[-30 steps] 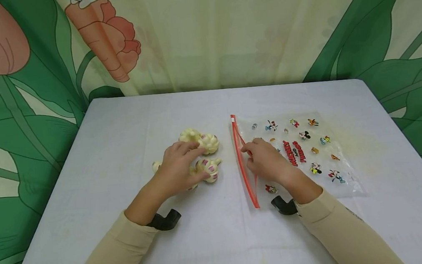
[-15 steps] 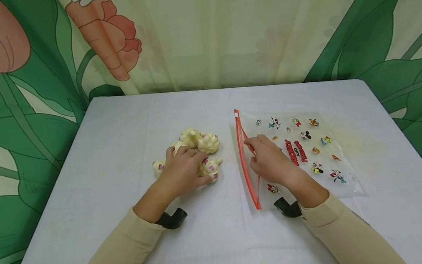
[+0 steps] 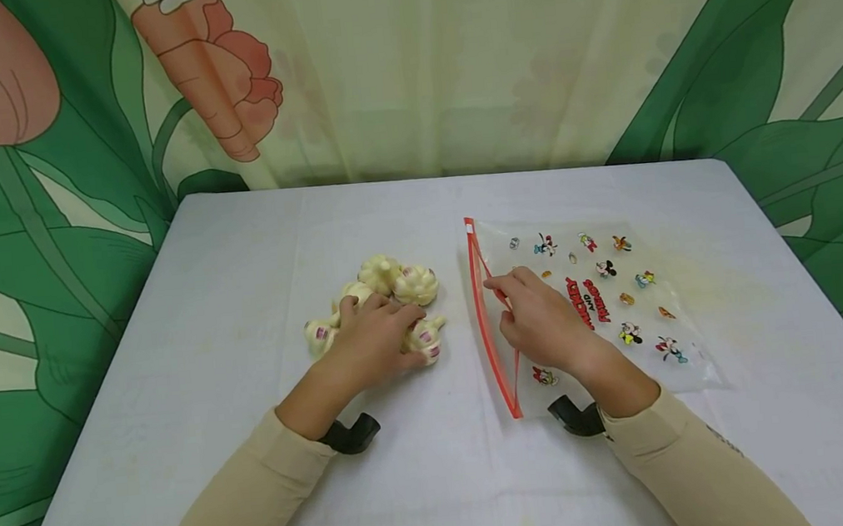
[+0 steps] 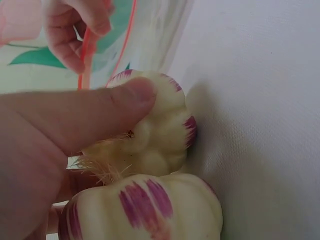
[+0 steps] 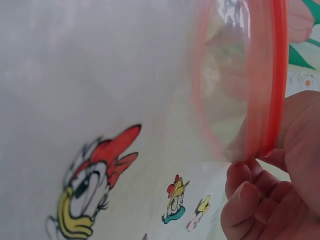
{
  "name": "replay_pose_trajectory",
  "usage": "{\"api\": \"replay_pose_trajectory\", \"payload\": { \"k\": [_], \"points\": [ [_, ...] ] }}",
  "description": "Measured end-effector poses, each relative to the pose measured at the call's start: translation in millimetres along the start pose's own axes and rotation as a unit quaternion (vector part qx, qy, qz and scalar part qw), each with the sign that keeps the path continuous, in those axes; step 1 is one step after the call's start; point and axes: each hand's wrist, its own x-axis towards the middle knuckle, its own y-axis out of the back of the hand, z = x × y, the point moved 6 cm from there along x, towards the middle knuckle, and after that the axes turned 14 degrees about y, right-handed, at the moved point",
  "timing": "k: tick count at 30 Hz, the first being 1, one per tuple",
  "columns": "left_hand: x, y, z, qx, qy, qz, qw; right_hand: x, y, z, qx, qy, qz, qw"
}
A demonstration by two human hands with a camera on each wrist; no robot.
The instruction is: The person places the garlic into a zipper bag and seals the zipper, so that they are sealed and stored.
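Note:
In the head view my left hand [image 3: 372, 342] is over a cluster of pale garlic bulbs with purple streaks. Its thumb presses on one garlic bulb [image 4: 162, 125], and the fingers reach round behind it in the left wrist view. Another garlic bulb [image 4: 145, 210] lies right beside that one. My right hand [image 3: 539, 319] pinches the upper edge of a clear zip bag [image 3: 647, 310] printed with cartoon figures. The bag's red-edged mouth [image 5: 272, 75] gapes towards the garlic. My left palm hides part of the cluster.
More garlic bulbs [image 3: 416, 284] sit behind and to the left of my left hand. A white cloth covers the table [image 3: 240, 254]. Behind its far edge hangs a patterned curtain [image 3: 450, 68].
My left hand has moved down and slightly right, its fingers closing in on the garlic bulb. The bag's mouth has shifted slightly right, still in my right hand's pinch.

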Motion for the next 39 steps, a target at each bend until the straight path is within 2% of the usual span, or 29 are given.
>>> {"api": "replay_pose_trajectory", "payload": {
  "k": [5, 9, 13, 16, 18, 23, 28, 34, 39],
  "points": [
    [0.0, 1.9, 2.9, -0.007, -0.004, 0.000, 1.0000, -1.0, 1.5, 0.4, 0.004, -0.001, 0.004, 1.0000],
    [-1.4, 9.9, 5.8, -0.047, -0.013, 0.020, 0.9986, -1.2, 2.7, 3.3, 0.027, -0.005, 0.008, 0.9996],
    [-1.9, 18.1, 13.2, -0.107, -0.050, 0.037, 0.9923, -1.1, 3.4, 7.0, 0.049, -0.009, 0.014, 0.9987],
    [0.8, 18.1, 19.8, -0.135, -0.075, 0.031, 0.9875, -0.9, 3.4, 8.8, 0.059, -0.013, 0.015, 0.9980],
    [3.1, 16.3, 24.3, -0.144, -0.080, 0.019, 0.9861, -0.7, 3.4, 9.0, 0.063, -0.016, 0.014, 0.9978],
    [7.6, 12.6, 34.9, -0.139, -0.078, -0.007, 0.9872, -0.2, 4.7, 6.7, 0.068, -0.020, 0.008, 0.9975],
    [10.2, 11.0, 41.5, -0.127, -0.080, -0.011, 0.9886, -0.8, 7.5, 4.6, 0.085, -0.024, 0.005, 0.9961],
    [14.0, 10.4, 44.3, -0.154, -0.076, -0.033, 0.9846, -1.3, 11.0, 0.7, 0.112, -0.005, 0.007, 0.9937],
    [17.0, 9.4, 45.7, -0.148, -0.073, -0.037, 0.9856, -3.1, 15.1, -2.6, 0.126, 0.013, 0.025, 0.9917]
  ]
}}
